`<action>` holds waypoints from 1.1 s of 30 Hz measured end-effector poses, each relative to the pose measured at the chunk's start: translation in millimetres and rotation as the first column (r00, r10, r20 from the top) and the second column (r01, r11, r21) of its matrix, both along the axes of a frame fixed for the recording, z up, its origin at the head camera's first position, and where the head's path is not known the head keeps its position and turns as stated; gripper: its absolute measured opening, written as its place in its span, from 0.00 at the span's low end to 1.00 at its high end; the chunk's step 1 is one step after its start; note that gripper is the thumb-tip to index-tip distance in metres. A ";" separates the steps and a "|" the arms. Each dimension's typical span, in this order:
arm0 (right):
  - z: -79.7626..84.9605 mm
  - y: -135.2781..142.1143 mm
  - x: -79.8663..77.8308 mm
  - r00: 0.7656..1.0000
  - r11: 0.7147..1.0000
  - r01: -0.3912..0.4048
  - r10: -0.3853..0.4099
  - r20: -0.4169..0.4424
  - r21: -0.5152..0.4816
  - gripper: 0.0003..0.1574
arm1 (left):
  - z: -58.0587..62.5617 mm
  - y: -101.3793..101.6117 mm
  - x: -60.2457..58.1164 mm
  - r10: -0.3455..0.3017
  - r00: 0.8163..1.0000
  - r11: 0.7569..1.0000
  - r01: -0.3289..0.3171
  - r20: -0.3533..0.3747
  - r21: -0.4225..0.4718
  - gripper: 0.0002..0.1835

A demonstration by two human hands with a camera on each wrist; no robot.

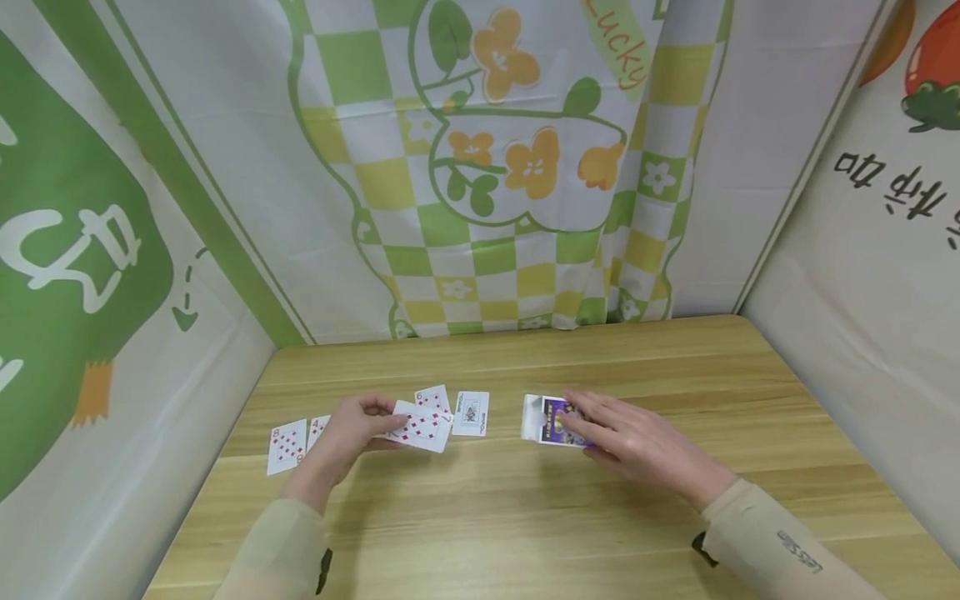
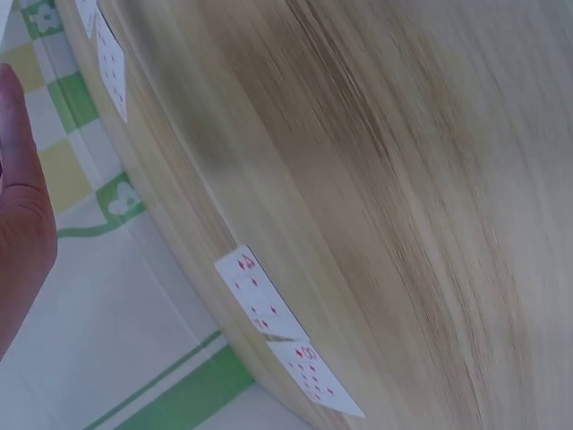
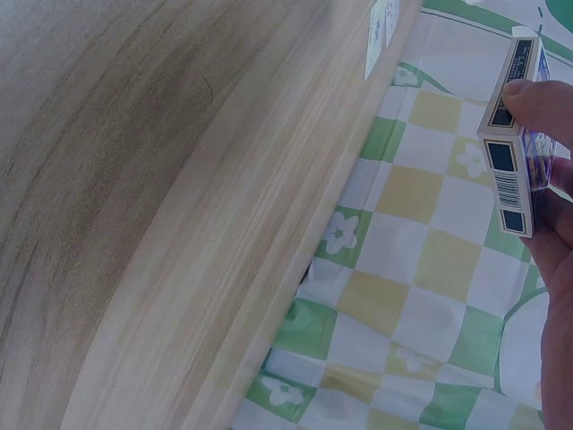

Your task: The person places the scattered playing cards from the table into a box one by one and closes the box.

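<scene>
My left hand (image 1: 351, 440) pinches a seven of diamonds (image 1: 426, 430) between thumb and fingers, face up. The card overlaps the view of a six of diamonds (image 1: 431, 397) on the table. A joker (image 1: 471, 414) lies just right of it. Left of the hand are an eight of diamonds (image 1: 287, 447) and a four of diamonds (image 1: 318, 427), the latter partly hidden by the hand. My right hand (image 1: 637, 437) grips a purple playing-card box (image 1: 555, 422), its white flap pointing left. The right wrist view shows the box's barcode end (image 3: 508, 184); its inside is hidden.
The wooden table (image 1: 525, 517) runs back to a green and yellow checkered curtain (image 1: 487, 258). Printed fabric walls (image 1: 847, 275) close in both sides.
</scene>
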State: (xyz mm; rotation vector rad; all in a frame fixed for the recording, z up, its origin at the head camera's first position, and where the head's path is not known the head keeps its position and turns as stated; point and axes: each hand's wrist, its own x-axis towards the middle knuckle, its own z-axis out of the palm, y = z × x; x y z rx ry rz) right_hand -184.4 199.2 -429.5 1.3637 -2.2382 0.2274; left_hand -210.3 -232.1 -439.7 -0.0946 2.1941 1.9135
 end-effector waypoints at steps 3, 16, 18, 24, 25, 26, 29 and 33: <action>0.4 0.2 0.4 1.000 1.000 0.000 0.000 0.004 0.001 0.43 | 1.1 7.7 0.7 0.024 0.999 0.996 -0.025 0.022 0.088 0.10; 1.7 -0.8 0.9 1.000 1.000 -0.002 0.002 0.011 0.001 0.43 | 21.6 55.5 12.6 0.090 0.995 0.945 -0.097 0.038 0.312 0.09; 1.5 -1.0 0.7 1.000 1.000 -0.003 0.003 0.006 -0.001 0.43 | 25.0 62.6 14.8 0.094 0.995 0.942 -0.099 0.031 0.321 0.10; 2.5 -0.3 2.8 1.000 1.000 0.005 -0.005 0.021 0.007 0.40 | 33.1 82.5 19.6 0.091 0.996 0.942 -0.085 -0.005 0.324 0.10; 2.6 -0.2 3.1 1.000 1.000 0.005 -0.005 0.022 0.007 0.39 | 33.9 85.6 20.0 0.091 0.996 0.943 -0.084 -0.007 0.322 0.09; 2.7 -0.2 3.2 1.000 1.000 0.006 -0.006 0.023 0.008 0.39 | 34.7 88.7 20.4 0.090 0.996 0.945 -0.083 -0.010 0.318 0.09; 2.8 -0.4 3.5 1.000 1.000 0.006 -0.006 0.019 0.005 0.39 | 36.1 96.8 21.4 0.094 0.995 0.946 -0.087 -0.010 0.314 0.08; 2.8 -0.6 3.6 1.000 1.000 0.007 -0.007 0.013 0.000 0.41 | 36.3 105.8 22.3 0.102 0.995 0.943 -0.093 -0.012 0.320 0.08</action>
